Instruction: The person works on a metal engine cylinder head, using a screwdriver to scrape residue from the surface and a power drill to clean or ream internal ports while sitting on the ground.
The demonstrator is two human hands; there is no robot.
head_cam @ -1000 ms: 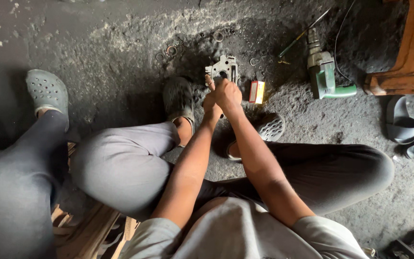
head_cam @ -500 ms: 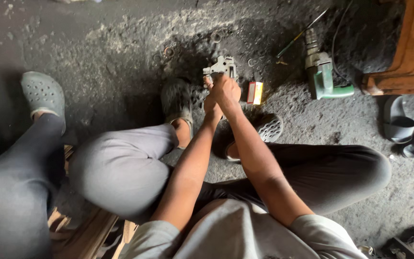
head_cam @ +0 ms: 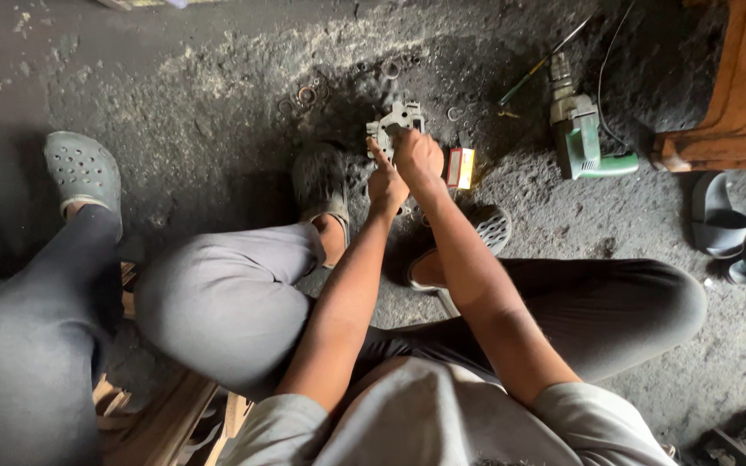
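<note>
A: Head view: grey metal part (head_cam: 396,123) on the dirt floor (head_cam: 174,95), just past the grey clog (head_cam: 321,183). Left hand (head_cam: 386,184) beside it, grip state impossible to tell; right hand (head_cam: 418,156) closed on its near edge.

B: Right of the part: small yellow box (head_cam: 461,166), then green drill (head_cam: 582,138), wooden furniture leg (head_cam: 736,95). Left of it, open gritty floor.

Bare floor lies open far and left of the metal part (head_cam: 395,123), save a few small rings (head_cam: 307,95). To its right the way is crowded — a small yellow-and-red box (head_cam: 460,167) just beside, then a green power drill (head_cam: 582,131) and a wooden leg (head_cam: 740,95). Near it, two clogs (head_cam: 320,179) hem it in.
</note>
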